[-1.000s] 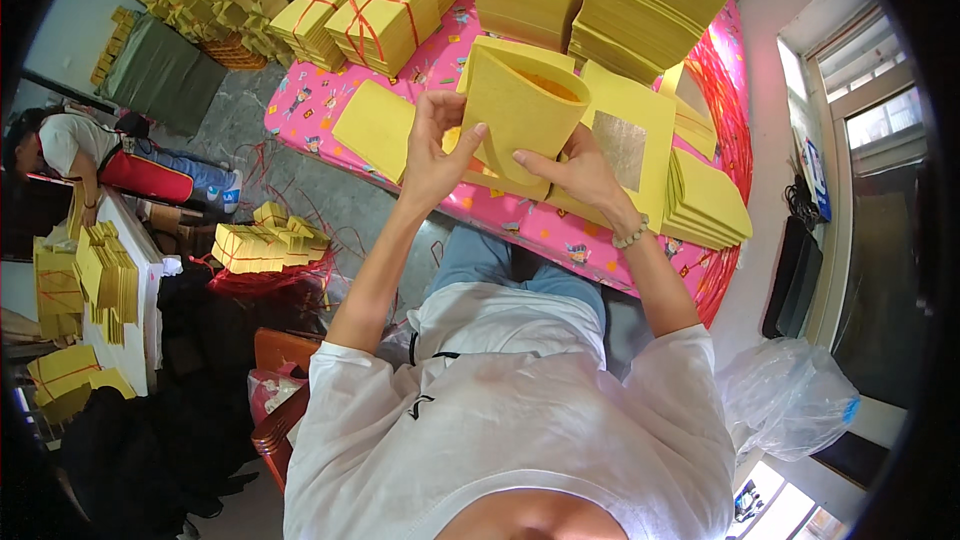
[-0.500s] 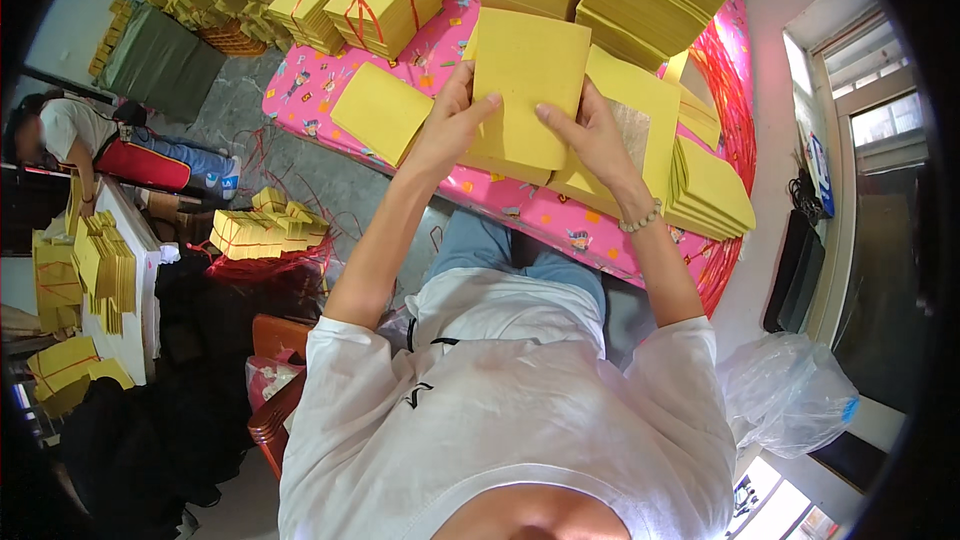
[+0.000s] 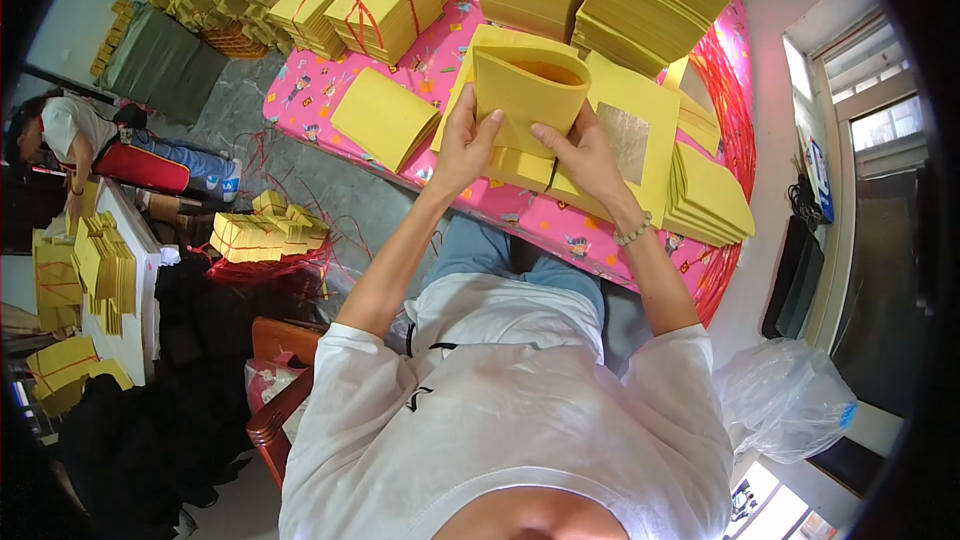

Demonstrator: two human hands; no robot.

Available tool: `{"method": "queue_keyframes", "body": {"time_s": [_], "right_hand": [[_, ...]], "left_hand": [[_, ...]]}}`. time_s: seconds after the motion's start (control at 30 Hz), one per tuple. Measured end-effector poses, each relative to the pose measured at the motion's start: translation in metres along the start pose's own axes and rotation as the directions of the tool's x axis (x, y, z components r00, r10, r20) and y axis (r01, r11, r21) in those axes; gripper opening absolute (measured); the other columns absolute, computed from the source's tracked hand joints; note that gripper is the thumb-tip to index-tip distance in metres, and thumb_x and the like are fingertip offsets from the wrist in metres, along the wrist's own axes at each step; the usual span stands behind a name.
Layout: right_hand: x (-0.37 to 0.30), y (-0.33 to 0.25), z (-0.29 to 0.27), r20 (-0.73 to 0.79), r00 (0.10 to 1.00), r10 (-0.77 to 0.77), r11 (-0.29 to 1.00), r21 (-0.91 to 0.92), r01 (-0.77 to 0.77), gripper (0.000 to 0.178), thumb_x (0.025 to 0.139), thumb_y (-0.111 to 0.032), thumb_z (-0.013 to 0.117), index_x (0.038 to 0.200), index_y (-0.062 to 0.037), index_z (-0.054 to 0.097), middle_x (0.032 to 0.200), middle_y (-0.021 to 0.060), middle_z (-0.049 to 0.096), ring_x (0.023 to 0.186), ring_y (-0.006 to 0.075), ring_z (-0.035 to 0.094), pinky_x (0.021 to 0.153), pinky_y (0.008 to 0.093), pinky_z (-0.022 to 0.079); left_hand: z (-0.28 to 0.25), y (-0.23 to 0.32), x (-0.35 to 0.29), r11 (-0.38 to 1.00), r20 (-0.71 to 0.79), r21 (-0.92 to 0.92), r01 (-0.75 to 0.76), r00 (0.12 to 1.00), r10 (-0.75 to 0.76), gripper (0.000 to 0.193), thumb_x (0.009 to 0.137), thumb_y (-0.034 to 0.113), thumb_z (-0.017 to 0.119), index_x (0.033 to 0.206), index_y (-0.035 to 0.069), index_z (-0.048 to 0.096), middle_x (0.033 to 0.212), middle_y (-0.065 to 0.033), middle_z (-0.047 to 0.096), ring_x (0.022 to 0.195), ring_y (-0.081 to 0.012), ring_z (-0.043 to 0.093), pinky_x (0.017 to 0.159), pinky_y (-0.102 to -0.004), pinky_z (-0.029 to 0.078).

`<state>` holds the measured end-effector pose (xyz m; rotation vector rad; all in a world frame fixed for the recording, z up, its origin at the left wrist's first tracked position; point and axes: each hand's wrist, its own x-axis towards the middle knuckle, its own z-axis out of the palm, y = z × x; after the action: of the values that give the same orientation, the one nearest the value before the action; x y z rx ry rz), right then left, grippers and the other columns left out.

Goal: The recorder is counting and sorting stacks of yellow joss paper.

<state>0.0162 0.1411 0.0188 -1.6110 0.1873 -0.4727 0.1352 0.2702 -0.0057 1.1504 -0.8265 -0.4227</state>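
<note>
yellow folded paper, orange inside, bows open in the head view above the pink table, toward its near edge; left hand and right hand, half-closed, grip its sides. past the near right corner stands a clear bag, contents unclear.
</note>
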Motion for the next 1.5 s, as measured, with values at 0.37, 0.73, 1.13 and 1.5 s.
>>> {"method": "queue_keyframes", "body": {"time_s": [0.37, 0.73, 1.13, 1.5], "right_hand": [[0.005, -0.012, -0.004, -0.025, 0.999, 0.032, 0.999, 0.024, -0.031, 0.053, 0.088, -0.014, 0.066, 0.132, -0.0006, 0.040, 0.121, 0.0099, 0.055, 0.108, 0.0151, 0.054, 0.091, 0.0286, 0.047], [0.016, -0.028, -0.003, -0.078, 0.978, 0.192, 0.970, 0.166, -0.177, 0.036, 0.093, -0.022, 0.060, 0.118, 0.0025, 0.055, 0.108, 0.0068, 0.064, 0.093, 0.0106, 0.060, 0.081, 0.0247, 0.050], [0.017, -0.021, -0.009, -0.082, 0.950, 0.303, 0.905, 0.336, -0.259, 0.037, 0.091, -0.024, 0.062, 0.115, 0.0043, 0.057, 0.105, 0.0100, 0.065, 0.088, 0.0124, 0.063, 0.076, 0.0258, 0.052], [0.001, -0.031, -0.010, -0.051, 0.994, 0.100, 0.984, 0.150, -0.091, 0.037, 0.091, -0.018, 0.062, 0.121, 0.0014, 0.052, 0.109, 0.0056, 0.063, 0.094, 0.0096, 0.059, 0.080, 0.0254, 0.050]], "left_hand": [[0.003, 0.021, 0.002, 0.999, 0.000, 0.037, 0.030, 1.000, -0.030, 0.034, 0.092, 0.003, 0.051, 0.125, -0.002, 0.043, 0.114, -0.0086, 0.057, 0.107, -0.0129, 0.052, 0.093, -0.0275, 0.041], [0.015, 0.060, 0.024, 0.862, 0.003, -0.199, 0.467, 0.880, -0.476, 0.036, 0.095, 0.012, 0.048, 0.129, -0.001, 0.043, 0.118, -0.0108, 0.058, 0.105, -0.0172, 0.058, 0.089, -0.0304, 0.047], [0.008, 0.050, 0.039, 0.727, 0.093, -0.270, 0.632, 0.768, -0.633, 0.033, 0.093, 0.011, 0.050, 0.123, -0.003, 0.047, 0.114, -0.0151, 0.059, 0.101, -0.0213, 0.061, 0.086, -0.0330, 0.051], [0.028, 0.051, 0.008, 0.957, -0.015, -0.213, 0.196, 0.979, -0.203, 0.035, 0.095, 0.008, 0.048, 0.129, 0.000, 0.042, 0.120, -0.0083, 0.056, 0.108, -0.0126, 0.054, 0.091, -0.0282, 0.045]]}}
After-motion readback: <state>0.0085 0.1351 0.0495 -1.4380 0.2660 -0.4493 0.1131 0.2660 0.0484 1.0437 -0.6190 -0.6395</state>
